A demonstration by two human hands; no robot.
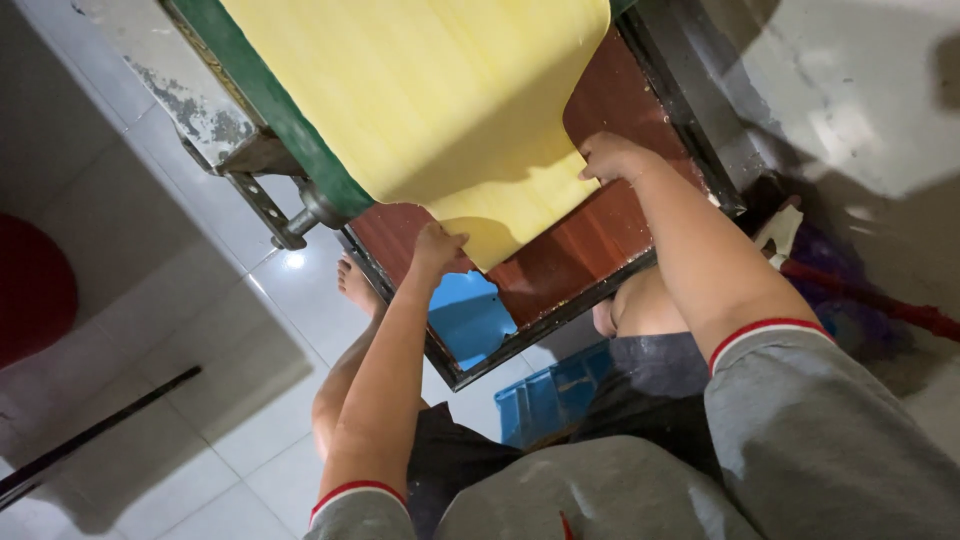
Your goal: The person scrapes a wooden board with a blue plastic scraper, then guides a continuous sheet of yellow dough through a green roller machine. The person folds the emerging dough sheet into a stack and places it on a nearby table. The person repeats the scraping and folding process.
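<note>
- Head view: a wide sheet of pale yellow dough [430, 100] hangs down from a machine with a green-edged frame [280, 110] at the far side and ends on a reddish-brown board [590, 240] set in a dark frame.
- The left hand [435, 245] rests on the near left corner of the sheet, fingers curled and pressed down on its edge; whether it pinches the dough cannot be told.
- The right hand [612, 155] lies at the sheet's right edge, where dough meets board, fingers bent and pressed together on the dough; a true pinch is not visible.
- Both forearms are bare, with grey sleeves [800, 420] trimmed in red.
- A bright blue patch [470, 315] shows where the board's near left corner is broken away, and a blue crate [550, 395] sits beneath, near the person's knees.
- A bare foot [357, 285] stands on the white tiled floor [200, 380] at left.
- A dark rod [100, 430] lies across the floor at near left, and a red round object [30, 290] sits at the left edge.
</note>
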